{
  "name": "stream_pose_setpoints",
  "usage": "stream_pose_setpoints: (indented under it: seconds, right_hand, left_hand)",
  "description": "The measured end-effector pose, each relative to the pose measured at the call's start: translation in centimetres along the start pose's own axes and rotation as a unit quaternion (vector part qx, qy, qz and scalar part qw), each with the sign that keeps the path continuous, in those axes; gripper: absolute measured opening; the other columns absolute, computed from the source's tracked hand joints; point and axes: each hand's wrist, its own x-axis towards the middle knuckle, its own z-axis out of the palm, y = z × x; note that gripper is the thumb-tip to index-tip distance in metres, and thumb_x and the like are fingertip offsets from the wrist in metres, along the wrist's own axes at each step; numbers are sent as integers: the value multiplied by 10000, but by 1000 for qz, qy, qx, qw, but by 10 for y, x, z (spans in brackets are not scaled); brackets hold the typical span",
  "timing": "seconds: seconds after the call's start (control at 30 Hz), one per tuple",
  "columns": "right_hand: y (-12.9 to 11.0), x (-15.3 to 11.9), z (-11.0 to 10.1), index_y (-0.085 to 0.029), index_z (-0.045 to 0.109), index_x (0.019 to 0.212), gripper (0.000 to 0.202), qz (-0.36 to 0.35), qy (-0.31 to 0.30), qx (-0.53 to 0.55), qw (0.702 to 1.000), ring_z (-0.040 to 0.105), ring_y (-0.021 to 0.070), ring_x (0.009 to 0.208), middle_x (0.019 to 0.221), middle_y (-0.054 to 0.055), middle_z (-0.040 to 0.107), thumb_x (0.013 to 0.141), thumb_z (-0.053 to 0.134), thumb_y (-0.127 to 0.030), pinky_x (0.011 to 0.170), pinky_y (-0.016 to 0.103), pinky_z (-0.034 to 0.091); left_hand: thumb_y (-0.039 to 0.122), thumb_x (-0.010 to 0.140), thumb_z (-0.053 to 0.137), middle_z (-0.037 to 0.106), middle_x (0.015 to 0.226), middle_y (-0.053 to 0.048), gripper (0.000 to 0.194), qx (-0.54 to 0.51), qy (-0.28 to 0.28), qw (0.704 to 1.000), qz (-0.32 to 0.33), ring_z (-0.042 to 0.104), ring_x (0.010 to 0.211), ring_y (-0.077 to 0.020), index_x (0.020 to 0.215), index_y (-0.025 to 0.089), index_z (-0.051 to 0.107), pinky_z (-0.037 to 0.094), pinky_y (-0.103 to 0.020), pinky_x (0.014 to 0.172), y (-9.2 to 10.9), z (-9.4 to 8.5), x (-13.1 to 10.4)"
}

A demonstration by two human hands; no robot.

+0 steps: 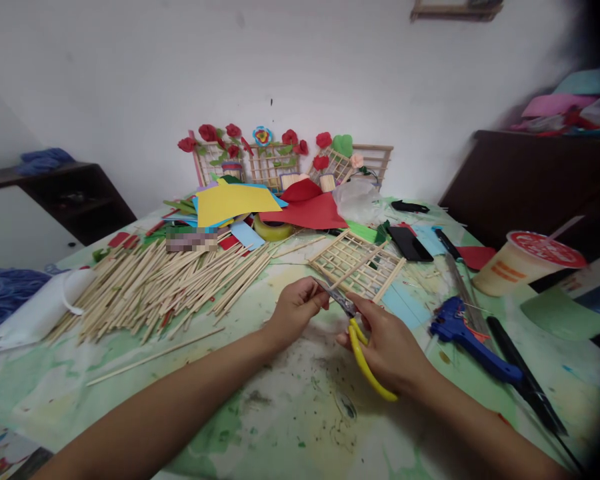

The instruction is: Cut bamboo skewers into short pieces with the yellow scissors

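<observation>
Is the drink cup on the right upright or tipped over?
Upright: the cup stands on its base, red lid on top.

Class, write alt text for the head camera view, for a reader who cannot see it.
The right hand holds yellow-handled scissors, their blades reaching the left hand, over a cluttered table with loose sticks, a stick lattice and a blue glue gun.

A stained green-and-white tablecloth (190, 413) is covering the table. A heap of thin sticks (155, 287) is lying on its left side, a stick lattice (355, 263) is resting near the middle, and a black phone (410, 244), a blue glue gun (473, 340) and a lidded cup (523, 263) are sitting on the right.
</observation>
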Motion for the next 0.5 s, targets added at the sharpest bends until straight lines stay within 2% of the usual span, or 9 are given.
stream_pose_setpoints:
  seconds: [0.13,0.37,0.5]
  right_hand:
    - [1,0,-1,-207,370,1351,692,-11,10,7,1000,539,244,922,1110,120,557,734,598,-420,753,343,409]
    - [2,0,-2,-203,352,1366,697,-22,8,-3,1000,527,250,936,1033,101,568,725,592,-338,773,353,410]
    - [6,0,0,-183,367,1351,668,-38,5,4,999,532,241,939,1067,111,570,732,576,-318,759,335,415]
  left_hand:
    - [417,796,548,506,627,1,296,22,-3,1000,17,417,574,-95,696,139,549,316,-210,524,0,-2,-1]
    - [427,814,536,488,588,16,300,-43,-35,998,16,384,516,-75,745,136,545,282,-210,491,-8,-3,1]
    - [431,804,555,477,584,19,306,-66,-47,997,12,393,526,-71,739,132,540,273,-203,489,-10,-3,3]
